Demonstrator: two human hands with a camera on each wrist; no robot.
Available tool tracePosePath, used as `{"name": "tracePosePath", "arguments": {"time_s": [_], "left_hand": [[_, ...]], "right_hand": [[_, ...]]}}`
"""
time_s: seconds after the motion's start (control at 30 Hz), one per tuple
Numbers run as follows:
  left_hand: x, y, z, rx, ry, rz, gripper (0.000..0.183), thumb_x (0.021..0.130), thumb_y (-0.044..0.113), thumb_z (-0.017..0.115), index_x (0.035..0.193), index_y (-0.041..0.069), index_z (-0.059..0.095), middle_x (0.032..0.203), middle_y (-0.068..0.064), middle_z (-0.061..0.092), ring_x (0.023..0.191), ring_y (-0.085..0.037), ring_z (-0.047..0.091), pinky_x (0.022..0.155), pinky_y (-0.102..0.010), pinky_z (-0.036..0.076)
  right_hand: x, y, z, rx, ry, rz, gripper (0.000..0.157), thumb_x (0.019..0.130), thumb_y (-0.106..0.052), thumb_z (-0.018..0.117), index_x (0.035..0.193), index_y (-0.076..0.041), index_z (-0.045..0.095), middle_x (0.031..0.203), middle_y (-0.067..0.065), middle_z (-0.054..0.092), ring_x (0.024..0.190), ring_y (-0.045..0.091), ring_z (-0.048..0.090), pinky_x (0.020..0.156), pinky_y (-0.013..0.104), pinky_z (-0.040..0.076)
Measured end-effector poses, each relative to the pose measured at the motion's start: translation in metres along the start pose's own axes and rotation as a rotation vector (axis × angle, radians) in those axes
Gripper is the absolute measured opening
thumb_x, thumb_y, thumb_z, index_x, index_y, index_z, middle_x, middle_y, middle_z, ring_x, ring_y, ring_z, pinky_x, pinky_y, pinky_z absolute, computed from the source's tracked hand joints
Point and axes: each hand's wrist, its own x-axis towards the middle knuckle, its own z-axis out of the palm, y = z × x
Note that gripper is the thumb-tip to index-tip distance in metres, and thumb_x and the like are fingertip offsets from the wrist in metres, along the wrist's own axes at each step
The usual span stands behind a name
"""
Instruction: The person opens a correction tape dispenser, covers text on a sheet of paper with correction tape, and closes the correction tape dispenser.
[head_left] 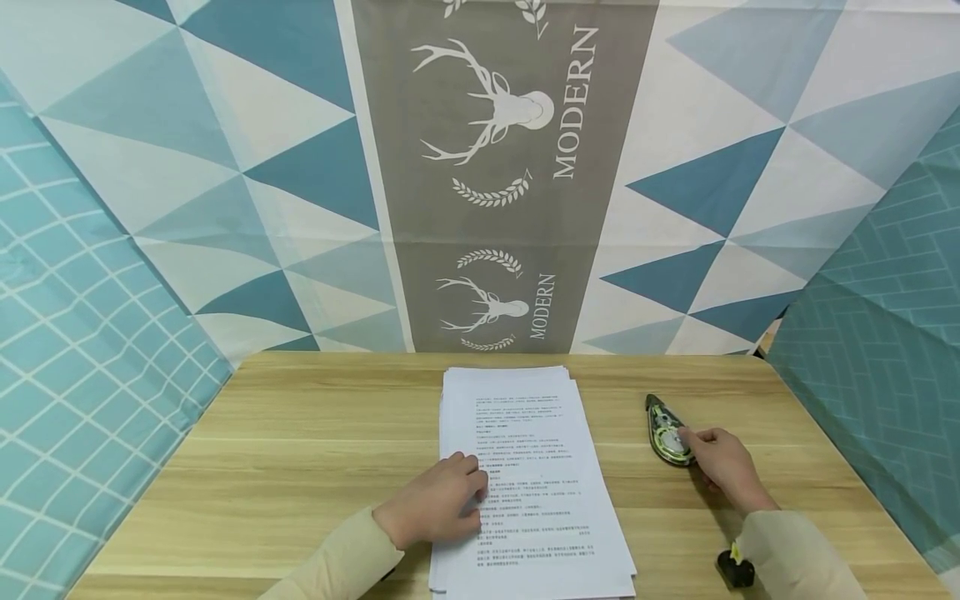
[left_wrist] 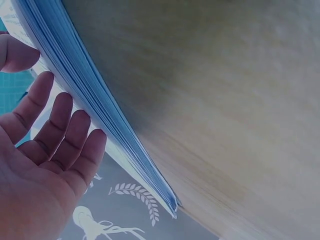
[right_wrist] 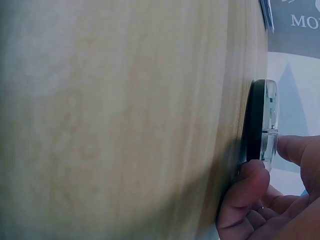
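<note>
A thick stack of printed white paper lies on the wooden table. My left hand rests at its left edge, fingers loosely bent over the top sheet. In the left wrist view, the fingertips of my left hand are right at the layered side of the stack. To the right of the paper, a correction tape with a black body and clear, green-patterned casing lies flat. My right hand pinches its near right side; the right wrist view shows fingers on both faces of the correction tape.
The wooden table reaches a patterned cloth backdrop behind, with teal tiled-print sheets on the left and right sides. A small black device with a yellow bit sits by the right sleeve.
</note>
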Motion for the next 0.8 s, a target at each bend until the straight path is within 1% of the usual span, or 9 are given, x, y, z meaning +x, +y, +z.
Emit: {"name": "tracePosePath", "arguments": {"time_s": [0.13,0.33,0.37,0.4,0.47,0.57,0.63,0.7,0.8], "left_hand": [[0.000,-0.001,0.000,-0.008,-0.007,-0.007,0.010,0.072,0.022,0.063,0.078,0.019,0.055,0.075,0.011,0.040,0.069,-0.007,0.034,0.066,-0.020,0.033],[0.001,-0.002,0.000,-0.008,-0.014,-0.018,0.010,0.072,0.022,0.063,0.079,0.018,0.056,0.075,0.011,0.040,0.069,-0.007,0.035,0.066,-0.020,0.033],[0.001,-0.002,0.000,-0.006,-0.013,-0.019,0.010,0.072,0.022,0.063,0.079,0.018,0.056,0.075,0.011,0.040,0.070,-0.007,0.035,0.066,-0.020,0.033],[0.001,-0.002,0.000,-0.007,-0.012,-0.020,0.010,0.073,0.022,0.063,0.079,0.018,0.056,0.076,0.011,0.040,0.070,-0.007,0.035,0.066,-0.020,0.033],[0.001,-0.002,0.000,-0.005,-0.008,-0.021,0.010,0.073,0.022,0.062,0.079,0.018,0.056,0.076,0.011,0.040,0.070,-0.007,0.035,0.066,-0.020,0.033],[0.001,-0.002,0.001,-0.001,0.000,-0.019,0.010,0.073,0.023,0.062,0.079,0.018,0.056,0.076,0.011,0.041,0.070,-0.007,0.035,0.065,-0.020,0.033],[0.002,-0.001,0.002,0.006,0.003,-0.018,0.009,0.073,0.023,0.062,0.078,0.018,0.056,0.075,0.011,0.041,0.070,-0.007,0.035,0.065,-0.020,0.034],[0.002,0.000,0.003,0.013,0.004,-0.023,0.009,0.074,0.023,0.062,0.079,0.018,0.056,0.075,0.011,0.041,0.070,-0.007,0.036,0.065,-0.020,0.034],[0.002,0.001,0.003,0.020,0.001,-0.038,0.009,0.077,0.025,0.062,0.081,0.018,0.058,0.076,0.011,0.043,0.070,-0.007,0.037,0.066,-0.021,0.037]], "right_hand": [[0.001,0.001,0.001,0.002,-0.004,-0.007,0.075,0.091,-0.056,0.043,0.125,0.011,0.040,0.078,0.009,0.053,0.060,0.017,0.049,0.053,0.031,0.045],[0.003,-0.003,0.002,-0.010,-0.001,-0.004,0.076,0.092,-0.057,0.039,0.125,0.012,0.039,0.087,0.016,0.054,0.063,0.018,0.051,0.053,0.032,0.046],[0.003,-0.003,0.002,-0.020,0.007,0.000,0.076,0.092,-0.057,0.038,0.125,0.011,0.039,0.091,0.018,0.054,0.065,0.019,0.052,0.053,0.032,0.046],[0.004,-0.004,0.002,-0.036,0.017,0.005,0.075,0.092,-0.057,0.037,0.125,0.011,0.039,0.094,0.021,0.055,0.067,0.021,0.053,0.054,0.032,0.046],[0.004,-0.006,0.001,-0.078,0.042,0.012,0.075,0.092,-0.057,0.035,0.125,0.010,0.040,0.104,0.027,0.054,0.077,0.029,0.056,0.060,0.036,0.047],[0.003,-0.009,-0.003,-0.151,0.079,0.017,0.072,0.093,-0.055,0.033,0.127,0.008,0.040,0.119,0.032,0.049,0.095,0.038,0.055,0.069,0.042,0.046],[0.001,-0.012,-0.006,-0.180,0.085,0.001,0.071,0.094,-0.054,0.033,0.128,0.007,0.040,0.120,0.033,0.049,0.099,0.041,0.053,0.072,0.044,0.044],[-0.001,-0.016,-0.009,-0.198,0.086,-0.026,0.069,0.094,-0.053,0.033,0.130,0.006,0.039,0.119,0.032,0.050,0.097,0.040,0.055,0.069,0.043,0.044],[-0.007,-0.024,-0.008,-0.214,0.091,-0.083,0.067,0.095,-0.051,0.034,0.130,0.005,0.040,0.115,0.031,0.053,0.089,0.035,0.057,0.063,0.039,0.044]]}}
